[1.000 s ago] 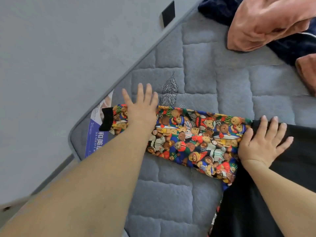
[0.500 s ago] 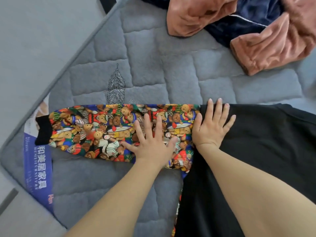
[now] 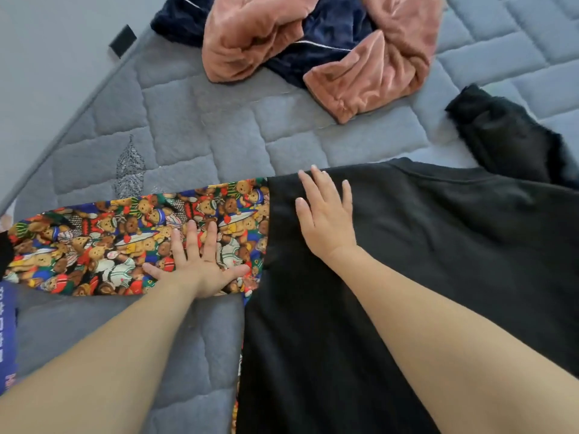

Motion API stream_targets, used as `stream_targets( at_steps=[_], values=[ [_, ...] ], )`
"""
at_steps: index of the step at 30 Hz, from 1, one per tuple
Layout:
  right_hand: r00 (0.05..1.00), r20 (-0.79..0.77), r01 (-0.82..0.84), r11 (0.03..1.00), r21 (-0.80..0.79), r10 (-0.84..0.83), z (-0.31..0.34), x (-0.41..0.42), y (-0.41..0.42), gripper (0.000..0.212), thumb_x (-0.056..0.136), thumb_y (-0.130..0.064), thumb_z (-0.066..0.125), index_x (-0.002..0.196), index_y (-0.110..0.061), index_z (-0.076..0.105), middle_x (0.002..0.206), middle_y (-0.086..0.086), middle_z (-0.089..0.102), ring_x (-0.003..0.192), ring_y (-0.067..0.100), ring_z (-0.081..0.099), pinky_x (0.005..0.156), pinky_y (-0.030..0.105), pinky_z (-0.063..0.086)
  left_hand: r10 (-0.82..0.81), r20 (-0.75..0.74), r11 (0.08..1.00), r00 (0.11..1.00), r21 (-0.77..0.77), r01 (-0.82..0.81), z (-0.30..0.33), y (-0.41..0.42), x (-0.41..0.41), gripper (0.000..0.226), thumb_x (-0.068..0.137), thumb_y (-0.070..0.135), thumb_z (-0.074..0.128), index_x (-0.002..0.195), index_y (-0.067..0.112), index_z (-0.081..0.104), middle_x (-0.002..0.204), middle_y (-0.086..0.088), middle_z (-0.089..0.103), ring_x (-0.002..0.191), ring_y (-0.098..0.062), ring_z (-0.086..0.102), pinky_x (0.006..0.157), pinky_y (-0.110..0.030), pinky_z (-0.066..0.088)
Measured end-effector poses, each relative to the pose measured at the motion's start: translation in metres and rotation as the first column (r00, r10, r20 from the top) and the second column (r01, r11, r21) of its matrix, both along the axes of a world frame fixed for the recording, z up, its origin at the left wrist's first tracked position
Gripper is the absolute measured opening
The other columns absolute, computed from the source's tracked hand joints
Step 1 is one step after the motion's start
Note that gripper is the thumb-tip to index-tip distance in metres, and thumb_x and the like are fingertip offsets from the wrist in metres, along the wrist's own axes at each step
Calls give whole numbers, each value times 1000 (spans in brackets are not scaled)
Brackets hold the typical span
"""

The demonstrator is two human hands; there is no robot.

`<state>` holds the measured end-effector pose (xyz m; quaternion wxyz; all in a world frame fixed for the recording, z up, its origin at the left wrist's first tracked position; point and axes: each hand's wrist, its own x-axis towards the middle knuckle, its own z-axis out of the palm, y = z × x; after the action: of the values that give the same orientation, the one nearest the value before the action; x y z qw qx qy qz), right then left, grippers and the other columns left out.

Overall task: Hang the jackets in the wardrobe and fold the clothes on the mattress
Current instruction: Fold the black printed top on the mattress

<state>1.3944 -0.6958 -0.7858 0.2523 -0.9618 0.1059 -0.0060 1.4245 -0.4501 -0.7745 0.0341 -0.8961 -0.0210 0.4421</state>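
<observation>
A black sweatshirt [image 3: 423, 261] lies spread flat on the grey quilted mattress [image 3: 219, 133]. Its left sleeve [image 3: 103, 242] has a bright teddy-bear print and stretches out to the left, ending in a black cuff at the frame edge. My left hand [image 3: 200, 264] presses flat on the sleeve near the shoulder seam, fingers spread. My right hand [image 3: 326, 214] lies flat on the black body just right of that seam, fingers straight.
A crumpled pink and navy plush garment [image 3: 329, 48] sits at the far side of the mattress. Another black garment [image 3: 507, 136] lies at the right. The mattress edge runs diagonally at the left, with grey floor [image 3: 47, 57] beyond and a blue label [image 3: 6, 333] at the corner.
My left hand slid rightward along the printed sleeve from near the cuff to the shoulder. My right hand shifted from the seam onto the black body. The view panned right.
</observation>
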Motion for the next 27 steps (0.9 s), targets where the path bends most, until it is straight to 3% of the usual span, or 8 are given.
stream_targets(
  at_steps=[2, 5, 9, 13, 19, 22, 25, 27],
  values=[
    [993, 68, 106, 988, -116, -99, 9, -31, -65, 52, 100, -37, 29, 150, -22, 36, 159, 2, 30, 148, 20, 21, 121, 46, -1, 17, 121, 998, 993, 63, -25, 12, -34, -1, 112, 81, 77, 48, 149, 33, -31, 154, 4, -42, 144, -27, -34, 104, -81, -2],
    [929, 77, 369, 899, -235, -362, 25, -82, -171, 50, 100, -29, 40, 147, -14, 40, 156, 7, 34, 146, 24, 25, 120, 51, 5, 70, 310, 987, 948, -157, -21, 27, -154, -25, 100, 81, 26, 60, 152, 38, -9, 157, 6, -30, 146, -29, -26, 102, -80, 0],
    [803, -33, 561, 773, -296, -596, 36, -125, -278, 52, 100, -31, 37, 148, -13, 37, 155, 11, 33, 144, 28, 26, 119, 52, 10, 42, -96, 895, 995, -438, -80, 34, -359, -84, 114, 70, 14, 49, 144, 46, -31, 149, 4, -48, 136, -39, -43, 84, -87, -7],
    [726, -206, 659, 749, -67, -656, 30, -139, -358, 40, 99, -23, 35, 136, -14, 50, 137, 15, 55, 125, 37, 49, 106, 46, 35, 224, -76, 945, 972, -225, -235, 6, -435, -104, 128, 71, 22, 62, 133, 35, -49, 129, -13, -65, 115, -52, -57, 70, -91, -14],
    [963, -258, 16, 974, -226, -76, 27, -150, -434, 51, 84, 2, 53, 124, -28, 51, 148, 4, 40, 121, 33, 53, 94, 44, 48, 328, 23, 938, 944, -126, -323, -13, -453, -104, 131, 65, 26, 62, 128, 29, -54, 127, -18, -65, 113, -52, -58, 68, -91, -16],
    [927, -273, -344, 870, -353, 256, 22, -148, -458, 87, 83, 2, 59, 155, -27, 20, 164, 6, 7, 146, 32, 25, 116, 45, 30, 331, 15, 940, 943, -91, -329, -18, -458, -103, 131, 66, 23, 61, 125, 29, -56, 125, -17, -66, 114, -51, -58, 69, -89, -16],
    [847, -408, -504, 759, -412, 341, 26, -127, -467, 100, 91, -13, 54, 151, -40, -21, 155, -9, -36, 148, 18, -20, 122, 41, -2, 333, 31, 941, 942, -67, -330, -21, -459, -103, 130, 67, 22, 60, 125, 30, -56, 125, -16, -66, 117, -50, -56, 71, -89, -15],
    [809, -469, -562, 699, -442, 354, 28, -112, -466, 94, 90, -17, 55, 154, -39, -10, 156, -9, -35, 146, 19, -26, 121, 43, -8, 338, 34, 940, 941, -57, -335, -22, -460, -103, 129, 66, 20, 58, 123, 30, -57, 126, -16, -66, 119, -49, -55, 72, -88, -13]
  ],
)
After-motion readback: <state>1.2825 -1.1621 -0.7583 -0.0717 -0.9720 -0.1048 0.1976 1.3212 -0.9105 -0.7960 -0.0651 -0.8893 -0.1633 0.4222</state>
